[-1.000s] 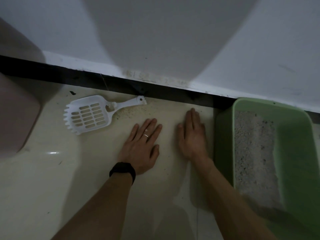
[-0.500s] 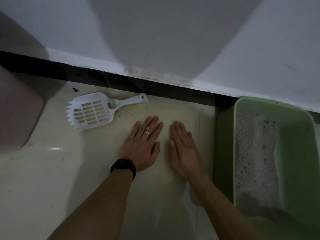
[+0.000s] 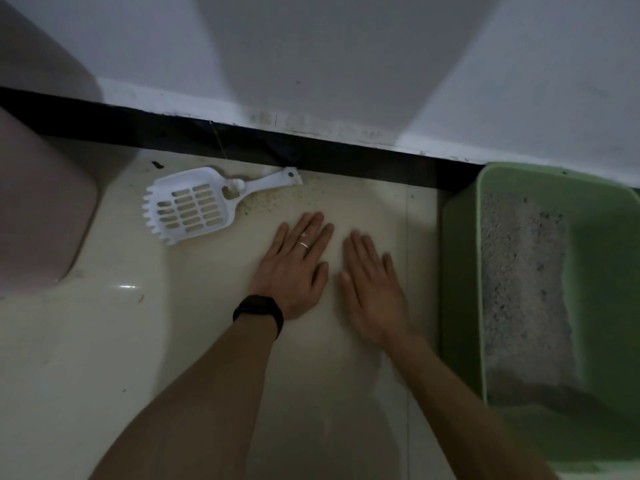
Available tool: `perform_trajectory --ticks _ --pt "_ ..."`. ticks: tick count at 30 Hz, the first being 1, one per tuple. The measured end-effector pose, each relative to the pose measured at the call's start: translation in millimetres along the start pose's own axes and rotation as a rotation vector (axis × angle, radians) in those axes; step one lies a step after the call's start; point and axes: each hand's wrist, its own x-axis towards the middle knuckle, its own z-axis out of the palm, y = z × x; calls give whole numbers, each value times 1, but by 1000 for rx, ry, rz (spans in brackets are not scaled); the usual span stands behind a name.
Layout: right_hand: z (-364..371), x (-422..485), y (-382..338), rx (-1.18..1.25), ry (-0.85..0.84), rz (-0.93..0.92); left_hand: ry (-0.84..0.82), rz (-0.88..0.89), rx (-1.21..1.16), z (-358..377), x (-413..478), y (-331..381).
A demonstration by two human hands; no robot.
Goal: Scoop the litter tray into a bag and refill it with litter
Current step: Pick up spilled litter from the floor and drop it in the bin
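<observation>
- Far left: a pink, round-cornered container (image 3: 41, 216) stands on the cream floor (image 3: 86, 358). Only part of it is in view, so I cannot tell what it is.
- A black skirting (image 3: 363, 155) runs along the foot of the white wall (image 3: 311, 57), across the whole view.
- The white slotted scoop (image 3: 190, 206) lies flat on the floor and nothing touches it. Its toothed edge points left. Its handle points right, and the handle end sits just beside the skirting.
- Loose litter grains (image 3: 273, 199) are scattered on the floor below the scoop handle, between the scoop and the hands.
- The left hand (image 3: 294, 268) lies palm down on the floor with its fingers straight and slightly spread, holding nothing. It has a ring (image 3: 304, 244) on one finger and a black wristband (image 3: 259, 311). Its fingertips are near the scattered grains and apart from the scoop.
- The right hand (image 3: 372, 289) is just beside the left hand, also palm down, fingers straight, holding nothing. It is a little blurred. It lies between the left hand and the tray and touches neither.
- Right: the green litter tray (image 3: 460, 271) sits on the floor, and its far end is by the skirting.
- Grey litter (image 3: 519, 289) covers the left part of the tray bottom, and bare green shows on the right side.
</observation>
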Motion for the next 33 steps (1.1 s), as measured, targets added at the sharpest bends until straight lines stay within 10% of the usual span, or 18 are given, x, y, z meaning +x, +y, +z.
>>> perform_trajectory --ticks 5,12,19,27,33 --pt "13 -63 1 73 67 -126 8 2 23 3 -1 0" --pt "3 -3 27 117 112 305 -2 29 42 3 -5 2" --pt "48 -119 -19 176 148 -25 -53 180 -9 6 -54 12" --pt "19 -33 16 131 166 238 -2 125 -132 -7 -47 23" --pt "42 -105 -6 247 237 34 -142 231 52 7 -22 24"
